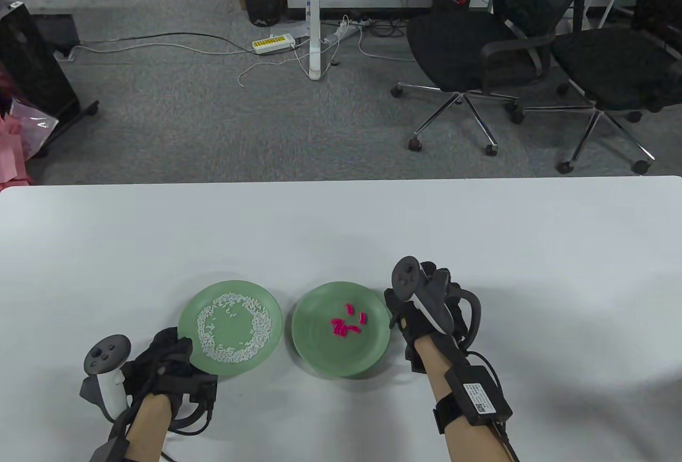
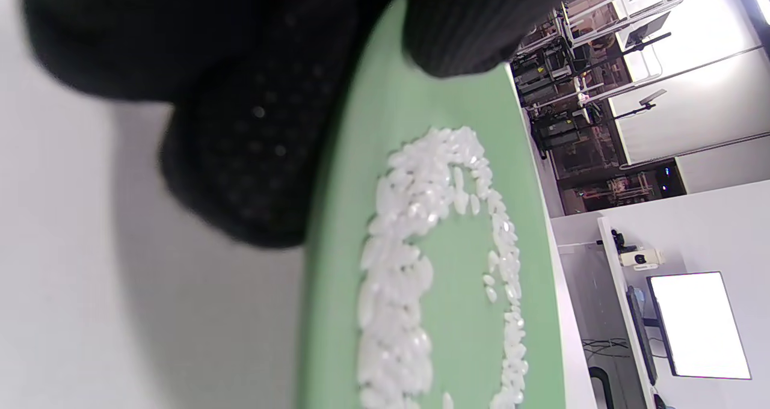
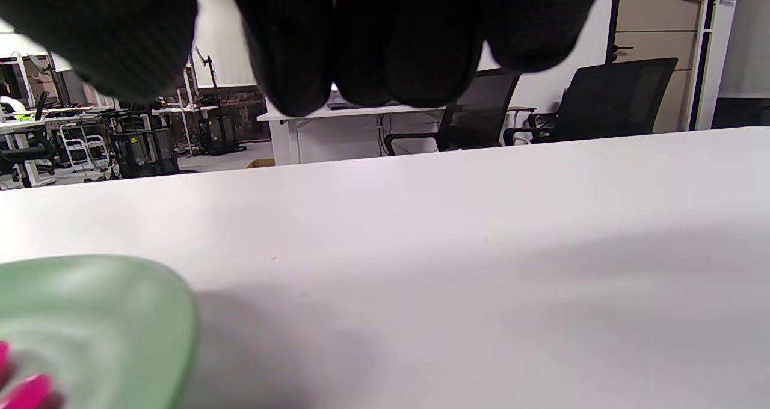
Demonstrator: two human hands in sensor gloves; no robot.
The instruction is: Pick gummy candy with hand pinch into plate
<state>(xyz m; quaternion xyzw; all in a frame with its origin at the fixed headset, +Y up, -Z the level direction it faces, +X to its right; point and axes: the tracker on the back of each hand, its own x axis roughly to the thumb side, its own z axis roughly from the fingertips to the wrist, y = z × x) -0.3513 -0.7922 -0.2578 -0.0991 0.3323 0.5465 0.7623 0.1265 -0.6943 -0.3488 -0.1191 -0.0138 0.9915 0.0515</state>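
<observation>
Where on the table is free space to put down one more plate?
Bare table lies beyond both plates, toward the far edge, and right of the right hand. Crowded: the narrow gap between the rice plate and the candy plate.

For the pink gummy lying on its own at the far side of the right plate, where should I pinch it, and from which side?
Pinch that lone pink gummy across its short width with thumb and forefinger, coming straight down from above. It is a small elongated piece lying flat on the right plate, apart from the main cluster, so its sides look free. The right hand beside the plate rim seems closest.
</observation>
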